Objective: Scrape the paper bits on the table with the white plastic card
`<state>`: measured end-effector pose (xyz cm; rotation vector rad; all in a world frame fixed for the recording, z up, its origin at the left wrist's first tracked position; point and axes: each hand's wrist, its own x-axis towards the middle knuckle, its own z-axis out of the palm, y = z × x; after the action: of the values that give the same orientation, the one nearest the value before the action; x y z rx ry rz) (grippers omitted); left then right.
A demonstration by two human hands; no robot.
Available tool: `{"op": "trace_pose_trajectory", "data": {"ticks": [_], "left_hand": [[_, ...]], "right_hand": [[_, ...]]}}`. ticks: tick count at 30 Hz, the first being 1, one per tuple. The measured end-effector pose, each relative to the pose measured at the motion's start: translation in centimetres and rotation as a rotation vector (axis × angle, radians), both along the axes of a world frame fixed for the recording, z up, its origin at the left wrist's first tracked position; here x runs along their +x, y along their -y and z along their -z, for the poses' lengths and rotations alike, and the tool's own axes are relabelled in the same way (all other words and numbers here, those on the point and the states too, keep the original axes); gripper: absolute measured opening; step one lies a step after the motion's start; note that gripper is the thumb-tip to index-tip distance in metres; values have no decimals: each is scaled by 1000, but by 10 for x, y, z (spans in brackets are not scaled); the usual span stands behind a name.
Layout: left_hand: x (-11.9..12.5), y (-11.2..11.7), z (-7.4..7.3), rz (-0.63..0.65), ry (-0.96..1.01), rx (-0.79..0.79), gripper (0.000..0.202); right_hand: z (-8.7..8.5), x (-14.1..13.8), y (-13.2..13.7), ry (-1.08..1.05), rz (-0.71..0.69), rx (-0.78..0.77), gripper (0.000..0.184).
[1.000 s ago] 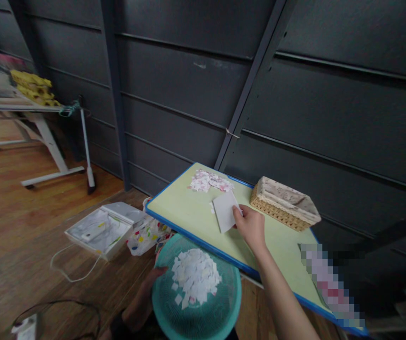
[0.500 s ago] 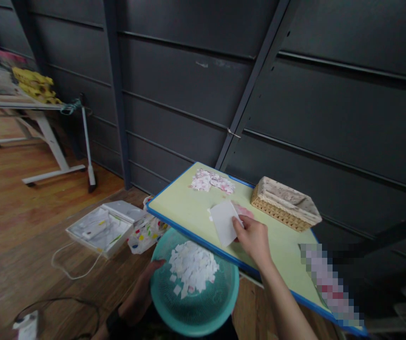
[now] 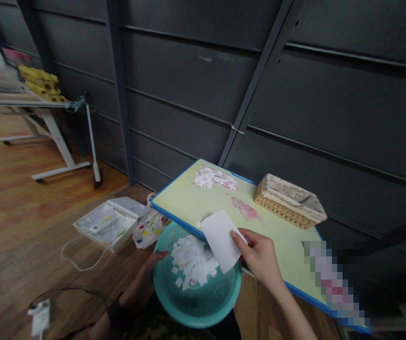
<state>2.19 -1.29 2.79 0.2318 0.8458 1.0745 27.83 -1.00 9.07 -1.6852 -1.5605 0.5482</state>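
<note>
The white card (image 3: 222, 240) is pinched between thumb and fingers of your right hand (image 3: 262, 252), tilted at the near edge of the desk (image 3: 180, 189) and overlapping the right part of the teal colander (image 3: 203, 309) in this view. Whether it touches the colander, you cannot tell from here. Your left hand (image 3: 149, 268) grasps the colander's left rim, thumb over the edge; its other fingers are hidden.

Inside the colander you have a sizeable heap of white paper scraps (image 3: 190, 257), a few loose ones on its near side, so a good share seems already in there. Not everything is: a second scrap pile (image 3: 214, 178), white with pink bits, lies at the far left of the desk. Right of the middle, a pink patch (image 3: 246, 208) spreads, too blurred for you to tell scraps from a stain. So the work looks partly done, with paper left on the desk.

Farther right on the desk stands a lined wicker basket (image 3: 283, 213). To the left, on the floor, you have an open white box (image 3: 105, 226).
</note>
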Motion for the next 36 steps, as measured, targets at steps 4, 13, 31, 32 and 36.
{"op": "trace_pose_trajectory", "data": {"ticks": [4, 13, 31, 32, 36], "left_hand": [[-3, 0, 0, 64, -15, 32, 33], [-5, -4, 4, 122, -126, 71, 7], [-8, -8, 8, 160, -184, -21, 21], [-8, -8, 10, 159, -191, -19, 19], [-8, -5, 18, 165, -188, 23, 14]], "right_hand": [[-5, 12, 1, 39, 13, 56, 46], [-4, -2, -1, 669, -150, 451, 25], [-1, -16, -1, 696, -86, 686, 16], [0, -18, -7, 746, -32, 691, 17], [5, -37, -32, 1003, 14, 574, 19]]}}
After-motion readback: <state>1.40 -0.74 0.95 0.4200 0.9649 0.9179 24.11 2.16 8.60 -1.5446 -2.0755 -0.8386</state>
